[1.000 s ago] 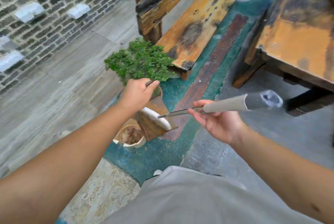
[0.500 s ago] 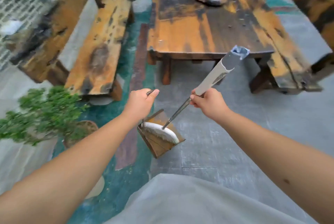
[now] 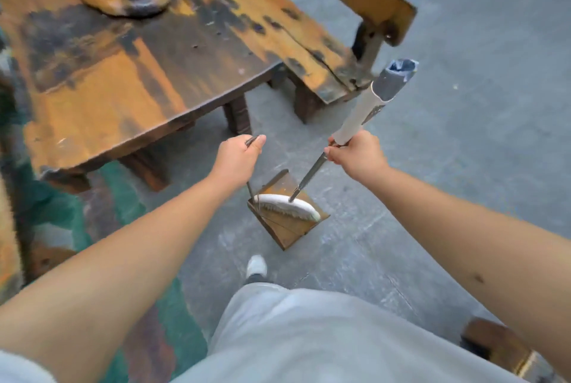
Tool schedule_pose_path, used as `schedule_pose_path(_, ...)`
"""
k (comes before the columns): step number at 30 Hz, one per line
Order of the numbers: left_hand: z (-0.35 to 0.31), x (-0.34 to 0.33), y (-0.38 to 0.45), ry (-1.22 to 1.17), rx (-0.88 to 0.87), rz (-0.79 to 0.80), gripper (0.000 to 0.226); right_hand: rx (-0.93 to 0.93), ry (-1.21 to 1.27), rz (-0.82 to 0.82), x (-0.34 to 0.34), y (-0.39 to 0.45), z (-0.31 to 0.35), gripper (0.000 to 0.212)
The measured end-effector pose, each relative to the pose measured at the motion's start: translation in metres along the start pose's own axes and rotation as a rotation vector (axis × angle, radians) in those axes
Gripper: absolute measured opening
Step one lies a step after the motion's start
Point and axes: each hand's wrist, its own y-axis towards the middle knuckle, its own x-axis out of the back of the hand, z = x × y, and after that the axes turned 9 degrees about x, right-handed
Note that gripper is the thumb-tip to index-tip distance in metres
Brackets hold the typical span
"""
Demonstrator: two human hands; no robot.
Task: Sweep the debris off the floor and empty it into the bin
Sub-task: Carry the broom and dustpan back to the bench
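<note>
My left hand [image 3: 236, 155] grips the thin metal handle of a rusty brown dustpan [image 3: 285, 222], which hangs just above the grey floor. My right hand [image 3: 355, 155] is closed around the broom handle [image 3: 367, 107], a white and grey tube over a metal rod. The white broom head [image 3: 290, 208] rests inside the dustpan's mouth. No bin is in view, and I cannot make out any debris in the pan.
A worn orange and black wooden table [image 3: 117, 73] stands at the left, a matching bench [image 3: 327, 51] behind it to the right. Grey paved floor [image 3: 463, 150] spreads to the right; teal painted floor [image 3: 117, 206] lies at the left. My shoe [image 3: 256, 265] steps forward.
The view has swung right: the potted green plant and the left bench have left the frame. Both hands still carry the dustpan and broom, now over grey floor beside the table.
</note>
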Motion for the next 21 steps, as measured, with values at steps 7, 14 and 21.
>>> schedule_pose_path(7,-0.096,-0.078,0.131,0.054,-0.181,0.284,0.038,-0.218,0.048,-0.258,0.068,0.098,-0.060,0.009)
schedule_pose_path(14,-0.200,-0.148,0.224,0.150,-0.331,0.495,0.039,-0.373,0.190,-0.415,0.148,0.165,-0.103,0.014)
schedule_pose_path(21,-0.293,-0.248,0.307,0.191,-0.372,0.579,0.036,-0.444,0.212,-0.482,0.225,0.242,-0.177,0.005)
